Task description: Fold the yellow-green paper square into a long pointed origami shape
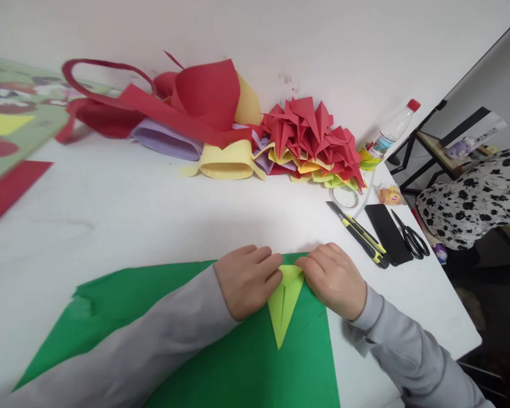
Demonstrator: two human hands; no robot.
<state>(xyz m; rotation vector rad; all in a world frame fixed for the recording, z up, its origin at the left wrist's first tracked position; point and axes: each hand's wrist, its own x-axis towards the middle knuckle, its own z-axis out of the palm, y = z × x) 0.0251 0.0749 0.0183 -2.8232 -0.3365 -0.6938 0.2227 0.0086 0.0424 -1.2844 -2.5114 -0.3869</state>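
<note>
A folded yellow-green paper (283, 306) lies on a large green sheet (238, 368), its narrow point facing me and a slit-like fold line down its middle. My left hand (250, 280) grips its upper left corner with the fingers curled. At the upper right corner, my right hand (334, 277) pinches the paper between thumb and fingers. The fingertips hide both upper corners. Both hands rest low over the green sheet, close to its far edge.
Red, purple and yellow paper pieces (208, 96) and a pile of folded red paper points (310, 130) line the wall. To the right are a tape roll (343, 197), utility knife (361, 235), black case (389, 234), scissors (411, 235) and bottle (386, 139). A person in patterned clothing (480, 192) is beyond the table.
</note>
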